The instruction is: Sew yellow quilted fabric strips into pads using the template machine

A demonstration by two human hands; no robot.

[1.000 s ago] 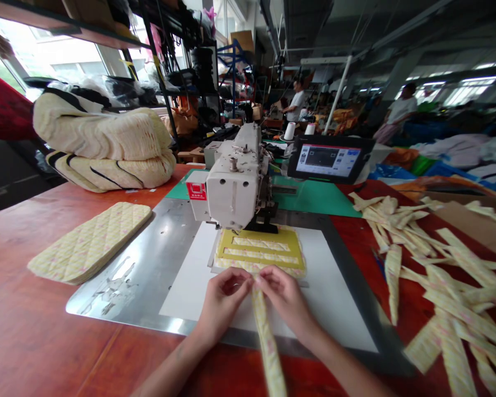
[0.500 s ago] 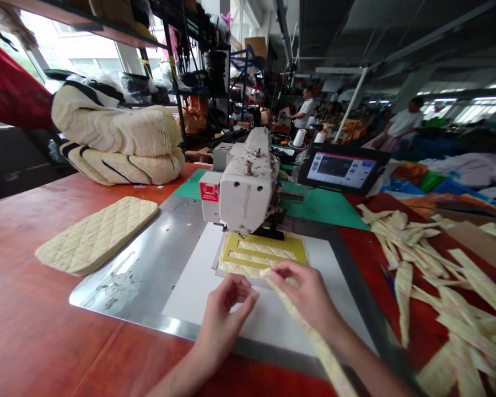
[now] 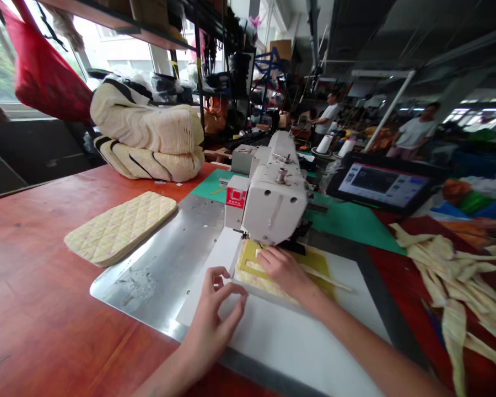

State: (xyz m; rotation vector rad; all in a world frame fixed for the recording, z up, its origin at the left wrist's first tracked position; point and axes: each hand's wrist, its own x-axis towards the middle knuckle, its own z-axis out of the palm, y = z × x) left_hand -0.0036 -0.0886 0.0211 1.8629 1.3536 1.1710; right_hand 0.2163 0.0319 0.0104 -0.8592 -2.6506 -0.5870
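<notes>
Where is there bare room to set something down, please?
Bare red tabletop lies left of the quilted stack; bare metal plate lies between that stack and the white sheet. Crowded: the right side, with loose strips, and the yellow template under the right hand.

Strips (image 3: 454, 322) right of sewing machine (image 3: 275, 207)

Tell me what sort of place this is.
Probably a sewing workshop: an industrial sewing machine stands in front, with white thread cones behind it and a stack of quilted fabric pads to its left.
</notes>
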